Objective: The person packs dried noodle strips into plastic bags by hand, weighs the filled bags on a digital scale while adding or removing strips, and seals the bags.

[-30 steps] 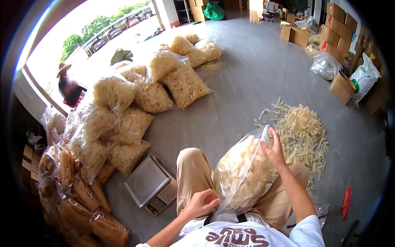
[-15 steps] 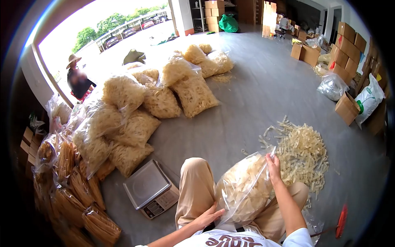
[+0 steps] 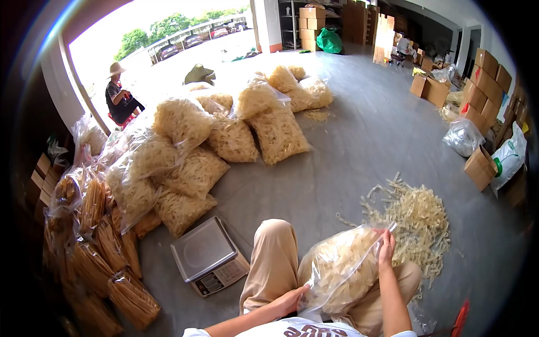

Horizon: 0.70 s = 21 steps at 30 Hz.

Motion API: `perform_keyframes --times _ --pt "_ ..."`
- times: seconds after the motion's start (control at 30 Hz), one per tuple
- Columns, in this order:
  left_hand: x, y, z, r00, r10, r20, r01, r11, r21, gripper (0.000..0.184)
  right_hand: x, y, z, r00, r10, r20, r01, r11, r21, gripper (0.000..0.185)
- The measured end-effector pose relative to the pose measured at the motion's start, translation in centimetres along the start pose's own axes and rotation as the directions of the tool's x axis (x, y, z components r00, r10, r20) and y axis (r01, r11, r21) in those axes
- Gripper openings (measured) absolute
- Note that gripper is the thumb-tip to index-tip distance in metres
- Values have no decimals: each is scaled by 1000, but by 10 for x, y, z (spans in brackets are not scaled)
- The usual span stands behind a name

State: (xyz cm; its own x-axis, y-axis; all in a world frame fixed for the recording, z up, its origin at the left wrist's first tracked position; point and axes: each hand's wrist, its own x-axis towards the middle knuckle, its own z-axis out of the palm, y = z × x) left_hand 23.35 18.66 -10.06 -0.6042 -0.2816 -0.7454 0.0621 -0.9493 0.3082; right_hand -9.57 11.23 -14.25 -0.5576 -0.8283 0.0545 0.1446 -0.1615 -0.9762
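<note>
A clear plastic bag (image 3: 337, 272) full of pale, flat, translucent strips rests across my lap, between my knees. My right hand (image 3: 386, 248) is closed on the bag's upper right corner, fingers pinching the plastic edge. At the lower left end, my left hand (image 3: 292, 300) grips the bag's edge, its thumb and fingers partly hidden by the plastic. Just beyond my right hand, a loose pile of the same strips (image 3: 418, 222) lies on the floor. A digital scale (image 3: 205, 250) with a bare metal pan stands left of my knee.
Large filled bags (image 3: 182, 123) are heaped ahead on the left, beside bundles of long brown sticks (image 3: 109, 244). A person in a hat (image 3: 119, 95) sits by the doorway. Cardboard boxes (image 3: 483, 84) and a white sack (image 3: 510, 151) line the right side.
My right hand has moved slightly down and to the right with the bag's corner, and the bag sits lower. The camera view has shifted slightly. My left hand keeps its grip.
</note>
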Motion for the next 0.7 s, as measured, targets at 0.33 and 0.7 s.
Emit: perform_keyframes --times 0.33,0.7 --pt "57 -17 -26 1000 10 -14 -11 994 -108 58 -15 1 -17 986 -42 -163 38 999 -22 33" --pt "37 1 2 995 -12 -101 -8 980 -196 74 -40 -39 9 980 -198 -34 167 899 -405 34"
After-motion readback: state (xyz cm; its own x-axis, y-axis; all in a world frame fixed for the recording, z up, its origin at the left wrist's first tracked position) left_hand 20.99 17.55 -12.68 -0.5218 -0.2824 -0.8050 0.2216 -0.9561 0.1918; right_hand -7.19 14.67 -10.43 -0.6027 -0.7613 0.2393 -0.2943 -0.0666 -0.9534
